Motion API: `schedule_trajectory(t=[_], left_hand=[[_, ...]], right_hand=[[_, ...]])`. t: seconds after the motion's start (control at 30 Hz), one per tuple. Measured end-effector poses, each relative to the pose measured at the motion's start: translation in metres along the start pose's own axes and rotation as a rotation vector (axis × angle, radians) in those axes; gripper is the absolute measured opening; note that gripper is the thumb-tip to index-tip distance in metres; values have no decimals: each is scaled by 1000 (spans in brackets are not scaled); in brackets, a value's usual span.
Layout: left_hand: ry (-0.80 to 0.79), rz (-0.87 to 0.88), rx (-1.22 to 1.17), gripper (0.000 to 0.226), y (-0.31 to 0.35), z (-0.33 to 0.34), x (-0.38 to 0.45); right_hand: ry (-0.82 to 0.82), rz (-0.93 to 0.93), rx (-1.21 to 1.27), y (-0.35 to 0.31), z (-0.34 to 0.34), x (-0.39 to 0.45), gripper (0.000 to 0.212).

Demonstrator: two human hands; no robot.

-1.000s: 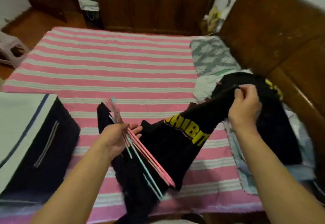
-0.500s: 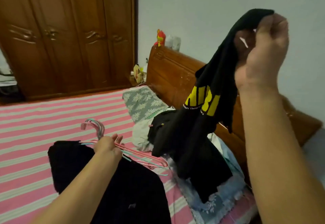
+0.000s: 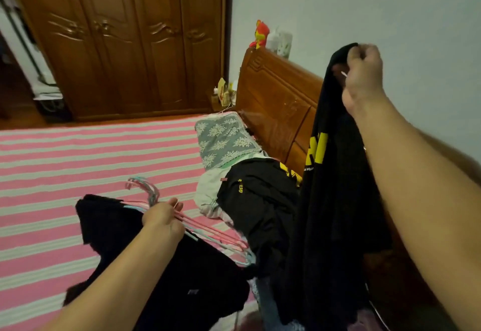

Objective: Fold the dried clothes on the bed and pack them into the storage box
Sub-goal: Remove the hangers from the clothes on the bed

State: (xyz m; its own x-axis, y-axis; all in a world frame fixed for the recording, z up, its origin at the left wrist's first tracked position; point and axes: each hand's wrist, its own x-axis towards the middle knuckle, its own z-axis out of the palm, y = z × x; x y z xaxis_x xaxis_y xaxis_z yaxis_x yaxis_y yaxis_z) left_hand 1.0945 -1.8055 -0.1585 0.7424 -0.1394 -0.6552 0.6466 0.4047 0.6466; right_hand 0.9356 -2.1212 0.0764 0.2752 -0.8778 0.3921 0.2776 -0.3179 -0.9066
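Up at the right, the right hand pinches the top edge of a black T-shirt with yellow lettering, fingers curled tight round the cloth, so the garment hangs free and straightens under its own weight, probably to find its shape before folding. Lower and nearer the middle, the left hand grips a bundle of pink and blue hangers, held out over a black garment spread on the bed, likely to keep them clear of the work. More unfolded clothes lie heaped at the right by the wooden headboard, just near of a grey lace-covered pillow. Under it all is a pink-and-white striped sheet, soft and flat. Beyond the far edge stands a dark wooden wardrobe; a red toy sits on the headboard against a pale wall. No storage box shows in this view.
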Motion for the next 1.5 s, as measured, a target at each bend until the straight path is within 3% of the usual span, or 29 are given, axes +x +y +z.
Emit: schedule_trajectory(t=[0.17, 0.27, 0.33, 0.43, 0.53, 0.57, 0.63, 0.7, 0.77, 0.93, 1.07, 1.2, 1.33, 1.4, 1.5], left_hand=[[36, -68, -5, 40, -12, -26, 16], [29, -61, -135, 28, -13, -47, 23], [-7, -54, -211, 26, -10, -65, 23], [-55, 7, -306, 27, -6, -99, 18], [-62, 50, -376, 29, 2, -139, 5], [-64, 61, -392, 36, 6, -151, -1], [-66, 77, -417, 46, 14, -176, -11], [-33, 88, -435, 38, 22, -198, -21], [50, 99, -473, 30, 30, -218, -28], [110, 84, -474, 25, 48, -259, -45], [65, 79, -544, 19, 54, -290, -49], [5, 40, -583, 30, 48, -305, -45], [-6, 51, -530, 17, 44, -315, -37], [-15, 51, -534, 16, 48, -316, -34], [-14, 40, -620, 17, 66, -322, -24]], right_hand=[[-117, 123, -151, 80, 35, 59, 11], [-350, 286, -391, 145, 54, 43, 41], [-574, 349, -576, 179, 64, -3, 51], [-940, 424, -550, 191, 83, -119, 19], [-1321, 232, -536, 186, 95, -233, 15], [-1372, 133, -549, 184, 96, -268, 12], [-1256, -65, -536, 184, 97, -327, 5], [-1129, -228, -492, 178, 98, -379, 3], [-1141, -332, -485, 172, 101, -423, 6], [-1227, -231, -562, 164, 133, -480, 23], [-1464, -149, -547, 155, 155, -497, 34], [-1228, 7, -559, 149, 159, -534, 27], [-1052, 89, -535, 146, 165, -556, 11], [-948, 37, -540, 143, 164, -561, 7], [-802, -229, -642, 143, 149, -551, 6]])
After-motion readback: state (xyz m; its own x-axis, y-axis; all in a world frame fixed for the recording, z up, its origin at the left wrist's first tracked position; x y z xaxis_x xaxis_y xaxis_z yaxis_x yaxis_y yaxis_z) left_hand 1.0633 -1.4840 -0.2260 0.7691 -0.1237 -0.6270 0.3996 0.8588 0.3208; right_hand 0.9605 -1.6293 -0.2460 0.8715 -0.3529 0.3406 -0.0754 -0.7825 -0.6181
